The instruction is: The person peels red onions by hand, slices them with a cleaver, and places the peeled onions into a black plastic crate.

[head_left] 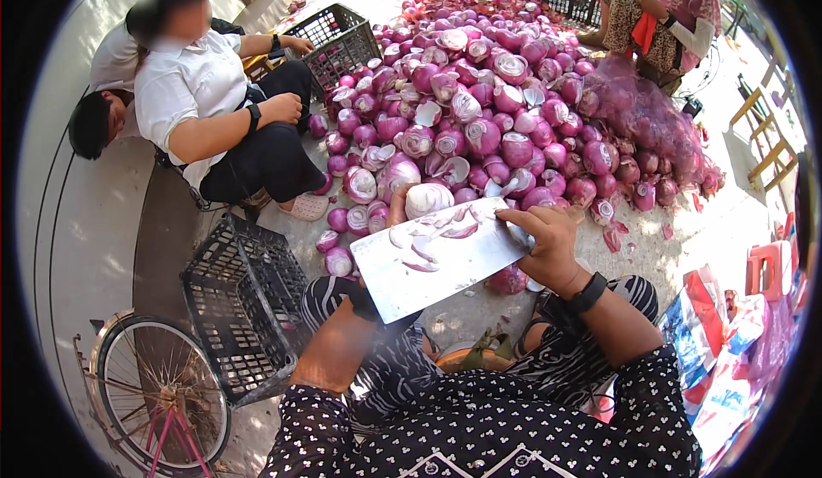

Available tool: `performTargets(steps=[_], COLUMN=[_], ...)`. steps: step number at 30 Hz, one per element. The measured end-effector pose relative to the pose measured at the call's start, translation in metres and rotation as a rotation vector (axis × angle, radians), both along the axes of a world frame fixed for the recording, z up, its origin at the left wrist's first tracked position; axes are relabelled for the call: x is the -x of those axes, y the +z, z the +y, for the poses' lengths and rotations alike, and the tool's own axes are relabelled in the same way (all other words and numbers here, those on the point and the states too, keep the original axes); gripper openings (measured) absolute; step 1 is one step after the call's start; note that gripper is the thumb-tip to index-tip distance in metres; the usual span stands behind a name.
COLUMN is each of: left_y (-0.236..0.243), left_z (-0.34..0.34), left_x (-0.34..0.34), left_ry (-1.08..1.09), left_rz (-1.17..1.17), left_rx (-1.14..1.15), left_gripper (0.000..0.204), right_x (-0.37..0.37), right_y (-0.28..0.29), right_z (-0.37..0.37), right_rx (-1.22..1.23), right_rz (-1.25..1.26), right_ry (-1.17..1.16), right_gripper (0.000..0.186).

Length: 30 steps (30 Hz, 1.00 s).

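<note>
My right hand (548,247) grips the handle end of a broad steel cleaver (428,264), whose flat blade carries several thin purple onion slivers. Just beyond the blade sits a peeled, pale purple onion (428,198), and my left hand (396,208) is mostly hidden behind the blade, with only a thumb showing next to that onion. My left forearm runs under the cleaver. A wide heap of purple onions (479,110), many cut or peeled, covers the ground ahead.
A black plastic crate (244,307) lies tilted at my left, a bicycle wheel (158,392) below it. A seated person in a white shirt (197,92) is at far left by another crate (338,45). Another person (659,15) sits far right beside a red net sack (642,118).
</note>
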<state>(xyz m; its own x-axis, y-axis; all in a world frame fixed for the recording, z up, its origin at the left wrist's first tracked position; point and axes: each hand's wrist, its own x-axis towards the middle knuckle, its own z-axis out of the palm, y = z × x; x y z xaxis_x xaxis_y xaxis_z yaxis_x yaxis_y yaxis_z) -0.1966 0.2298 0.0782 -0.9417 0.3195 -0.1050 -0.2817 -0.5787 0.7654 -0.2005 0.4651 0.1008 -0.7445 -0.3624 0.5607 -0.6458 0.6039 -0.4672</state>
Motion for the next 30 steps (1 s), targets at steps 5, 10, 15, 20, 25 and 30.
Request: performTargets(steps=[5,10,15,20,25,30], left_y=[0.028,0.013,0.000,0.004,0.025,0.032], left_z=[0.006,0.001,-0.005,-0.028,-0.009,-0.016], left_x=[0.010,0.012,0.005,0.001,-0.016,-0.010], left_ry=[-0.372,-0.237,0.040,-0.090,-0.041,-0.168], left_rz=[-0.378,-0.577,0.084,0.129,0.163,0.093], left_rx=[-0.845,-0.514,0.148,0.030,0.092,0.210], left_gripper=[0.045,0.066,0.048,0.049,0.060,0.075], right_x=[0.000,-0.003,0.000,0.009,0.015,0.018], right_y=[-0.004,-0.001,-0.001,-0.010,-0.016,-0.010], right_z=[0.003,0.001,0.002,0.007,0.011,0.011], right_rx=[-0.007,0.011,0.014,-0.005,0.024,-0.060], right_rz=[0.028,0.036,0.069,0.020,-0.093,-0.185], right_ry=[0.009,-0.011,0.009,-0.074,-0.249,-0.386], right_gripper=[0.047,0.052,0.050,0.049,0.047,0.043])
